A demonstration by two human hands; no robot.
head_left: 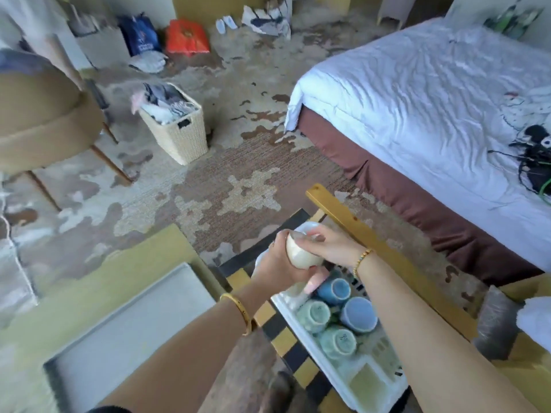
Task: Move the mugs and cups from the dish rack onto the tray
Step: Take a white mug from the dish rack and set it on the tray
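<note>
A cream cup (299, 253) is held above the far end of the white dish rack (337, 371). My left hand (278, 260) wraps it from the left and below; my right hand (325, 244) grips it from the top and right. In the rack lie two blue mugs (338, 289) (359, 314) and two green mugs (314, 314) (340, 342), mouths down. More white crockery (307, 228) shows behind the hands, partly hidden. The grey tray (98, 347) lies to the left on a yellow surface.
A yellow wooden bar (372, 236) runs diagonally right of the rack. A bed with a white cover (432, 99) fills the right. On the carpet stand a wicker basket (179, 129) and a tan chair (38, 114). Bags sit far back.
</note>
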